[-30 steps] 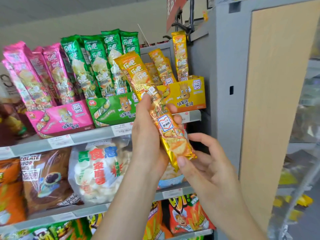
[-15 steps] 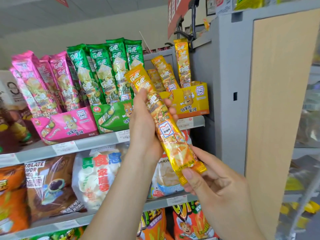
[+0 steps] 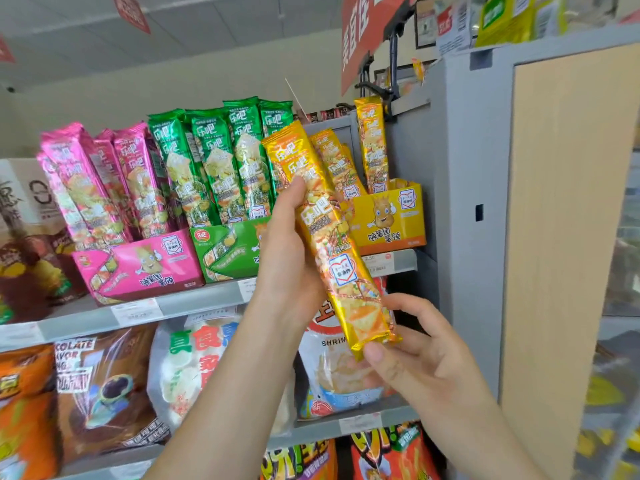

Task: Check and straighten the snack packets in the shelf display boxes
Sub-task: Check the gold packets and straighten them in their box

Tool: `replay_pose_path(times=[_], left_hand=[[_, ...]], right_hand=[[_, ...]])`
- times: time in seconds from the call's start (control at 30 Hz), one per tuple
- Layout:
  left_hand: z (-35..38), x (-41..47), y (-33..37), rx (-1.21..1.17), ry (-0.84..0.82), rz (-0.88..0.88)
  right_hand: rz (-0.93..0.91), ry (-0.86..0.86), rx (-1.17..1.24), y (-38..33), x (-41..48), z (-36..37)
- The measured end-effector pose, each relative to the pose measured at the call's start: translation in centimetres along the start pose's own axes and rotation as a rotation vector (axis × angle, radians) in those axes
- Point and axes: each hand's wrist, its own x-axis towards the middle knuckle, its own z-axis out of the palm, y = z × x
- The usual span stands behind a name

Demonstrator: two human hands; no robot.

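Note:
A long yellow snack packet [image 3: 325, 233] is held tilted in front of the shelf, top end to the upper left. My left hand [image 3: 287, 258] grips its middle from the left side. My right hand [image 3: 412, 351] pinches its bottom end between thumb and fingers. Behind it stands the yellow display box [image 3: 391, 220] with a few yellow packets [image 3: 372, 147] upright or leaning in it. To its left are the green display box [image 3: 228, 251] full of green packets [image 3: 214, 161] and the pink display box [image 3: 145, 268] with pink packets [image 3: 90, 181] leaning left.
The boxes stand on a grey shelf [image 3: 194, 303] with price tags. A grey post and wooden panel [image 3: 568, 237] close off the right side. Large snack bags [image 3: 100, 389] fill the shelf below. A red sign [image 3: 367, 32] hangs overhead.
The yellow packet stays in both hands at about the same tilt, in front of the green and yellow boxes. The view has tipped upward, so shelf and hands sit lower in frame.

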Motion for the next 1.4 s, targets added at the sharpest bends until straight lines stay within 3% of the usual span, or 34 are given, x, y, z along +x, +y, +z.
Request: replay_pose_path(times=[0.17, 0.33, 0.53, 0.73, 0.97, 1.07, 1.23, 1.4], left_hand=[[-1.6, 1.1, 1.8, 0.208, -0.029, 0.111], [-1.8, 2.0, 3.9, 0.604, -0.081, 0.34], [-1.9, 3.7, 8.2, 0.759, -0.298, 0.408], [-0.2, 4.2, 9.4, 0.865, -0.32, 0.592], [2.9, 6.4, 11.9, 0.938, -0.271, 0.733], [4.2, 7.6, 13.1, 0.926, -0.206, 0.87], [5.4, 9.8, 13.3, 1.036, -0.081, 1.107], [6.3, 12.0, 10.4, 1.197, -0.096, 1.088]], right_hand=[[-0.017, 0.101, 0.114, 0.1, 0.8, -1.0], [-0.108, 0.227, -0.033, 0.9, 1.4, -0.9], [-0.261, 0.411, -0.222, 1.7, 3.5, -1.1], [-0.248, 0.338, -0.125, 0.3, 6.7, 0.4], [-0.479, 0.365, -0.572, -4.1, 11.1, 1.4], [-0.599, 0.462, -0.888, -5.8, 13.0, 1.3], [-0.46, 0.465, -1.256, -6.6, 14.4, 1.1], [-0.35, 0.361, -1.485, -6.3, 15.5, 1.0]])
